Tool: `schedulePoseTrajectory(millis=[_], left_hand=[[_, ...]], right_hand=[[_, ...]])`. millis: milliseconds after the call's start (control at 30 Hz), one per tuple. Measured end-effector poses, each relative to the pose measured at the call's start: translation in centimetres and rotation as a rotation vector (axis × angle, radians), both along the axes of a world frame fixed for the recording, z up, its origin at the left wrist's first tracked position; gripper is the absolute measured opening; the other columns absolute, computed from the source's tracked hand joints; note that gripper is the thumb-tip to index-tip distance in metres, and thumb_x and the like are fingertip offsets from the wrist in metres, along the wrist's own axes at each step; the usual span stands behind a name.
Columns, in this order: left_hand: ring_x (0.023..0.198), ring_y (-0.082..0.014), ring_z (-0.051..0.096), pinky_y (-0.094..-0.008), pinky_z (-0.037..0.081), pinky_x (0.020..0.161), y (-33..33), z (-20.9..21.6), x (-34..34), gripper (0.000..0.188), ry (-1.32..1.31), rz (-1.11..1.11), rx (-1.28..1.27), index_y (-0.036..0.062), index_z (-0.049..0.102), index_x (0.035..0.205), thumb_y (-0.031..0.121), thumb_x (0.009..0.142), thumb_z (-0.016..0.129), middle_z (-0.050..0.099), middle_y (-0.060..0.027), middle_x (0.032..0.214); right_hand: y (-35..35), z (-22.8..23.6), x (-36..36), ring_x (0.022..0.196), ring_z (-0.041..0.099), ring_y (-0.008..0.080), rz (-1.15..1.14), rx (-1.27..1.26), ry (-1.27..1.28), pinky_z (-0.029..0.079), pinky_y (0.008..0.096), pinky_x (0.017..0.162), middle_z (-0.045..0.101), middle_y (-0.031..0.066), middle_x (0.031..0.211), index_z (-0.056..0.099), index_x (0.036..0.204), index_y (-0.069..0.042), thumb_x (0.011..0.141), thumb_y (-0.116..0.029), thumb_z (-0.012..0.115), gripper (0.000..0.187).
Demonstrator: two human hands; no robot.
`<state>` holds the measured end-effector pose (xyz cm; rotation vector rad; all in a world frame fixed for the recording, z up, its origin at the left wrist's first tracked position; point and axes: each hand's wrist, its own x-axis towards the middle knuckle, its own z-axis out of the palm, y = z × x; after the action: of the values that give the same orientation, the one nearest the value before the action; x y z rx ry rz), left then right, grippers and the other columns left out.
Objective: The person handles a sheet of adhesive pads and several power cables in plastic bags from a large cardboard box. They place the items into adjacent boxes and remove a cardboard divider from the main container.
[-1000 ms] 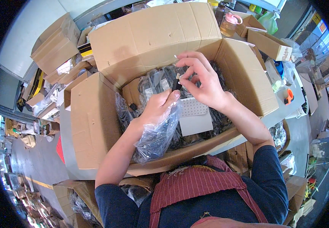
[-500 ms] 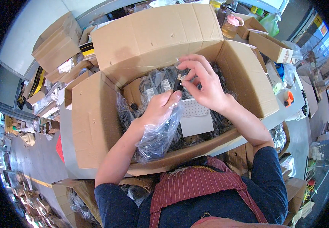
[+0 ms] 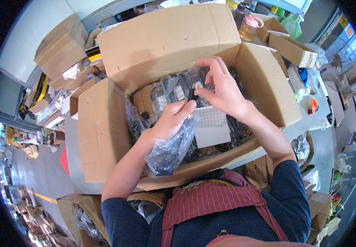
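Note:
My left hand (image 3: 170, 119) is closed around a black cable plug (image 3: 192, 95), its thumb lying along the plug and the end sticking up past the fingers. From the same hand hangs a clear plastic bag (image 3: 170, 150) with something dark inside, probably cable. My right hand (image 3: 226, 94) is beside the plug's upper end, thumb tip at or very near it. Its other fingers are raised and apart from the thumb. Below both hands, a large open cardboard box (image 3: 97, 127) holds several bagged black cables (image 3: 163, 91) with white labels.
On the bagged cables lies a white sheet with rows of small dots (image 3: 211, 118). A pink-lidded jug (image 3: 250, 28) stands beyond the box. An orange ring-shaped object (image 3: 313, 106) sits at the right on the grey table (image 3: 75, 158). Smaller cartons (image 3: 287, 49) stand around.
My right hand has shifted slightly right and down, and its fingers have spread from the pinch near the plug's tip. My left hand stays on the plug, almost unmoved.

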<state>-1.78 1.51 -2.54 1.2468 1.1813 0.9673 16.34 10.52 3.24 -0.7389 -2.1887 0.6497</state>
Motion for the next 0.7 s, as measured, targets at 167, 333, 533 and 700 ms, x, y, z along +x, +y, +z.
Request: schedulePoseTrajectory(millis=[167,333,533,700], left_hand=[[0.074,-0.0086,0.042,-0.0258,0.037,0.069,-0.1,0.4,0.5,0.043,-0.048,-0.116,0.021,0.0046,0.053,0.079,0.04,0.103,0.049,0.047,0.0033,0.075],[0.076,-0.0089,0.041,-0.0247,0.035,0.072,-0.3,1.2,0.7,0.04,-0.131,-0.079,-0.033,0.006,0.052,0.078,0.037,0.103,0.049,0.046,0.0034,0.076],[0.073,-0.0084,0.04,-0.0246,0.033,0.07,-0.3,1.1,0.5,0.04,-0.241,-0.125,-0.046,0.008,0.049,0.073,0.034,0.103,0.048,0.044,0.0037,0.073],[0.062,-0.0087,0.045,-0.0241,0.033,0.055,-0.7,2.0,1.3,0.042,-0.31,-0.114,-0.039,0.0107,0.046,0.069,0.04,0.098,0.055,0.048,0.0015,0.068]], right_hand=[[2.8,-1.5,1.2,0.082,0.058,0.0186,-0.024,-0.077,0.105,0.049,0.0327,0.073,0.054,0.0105,0.112,0.049,0.127,-0.004,0.074,-0.005,0.075,0.059],[1.6,-0.3,1.2,0.095,0.054,0.0163,0.137,-0.108,0.106,0.045,0.0313,0.083,0.052,0.0067,0.118,0.047,0.134,-0.005,0.073,-0.014,0.081,0.07],[3.1,-0.9,1.7,0.094,0.054,0.0189,0.089,-0.117,0.071,0.046,0.0321,0.083,0.052,0.0087,0.12,0.047,0.132,-0.005,0.07,-0.004,0.076,0.069],[4.2,-1.9,2.1,0.091,0.057,0.0197,-0.037,-0.033,0.11,0.048,0.0317,0.079,0.053,0.0105,0.116,0.05,0.127,-0.003,0.072,0.0,0.07,0.059]])
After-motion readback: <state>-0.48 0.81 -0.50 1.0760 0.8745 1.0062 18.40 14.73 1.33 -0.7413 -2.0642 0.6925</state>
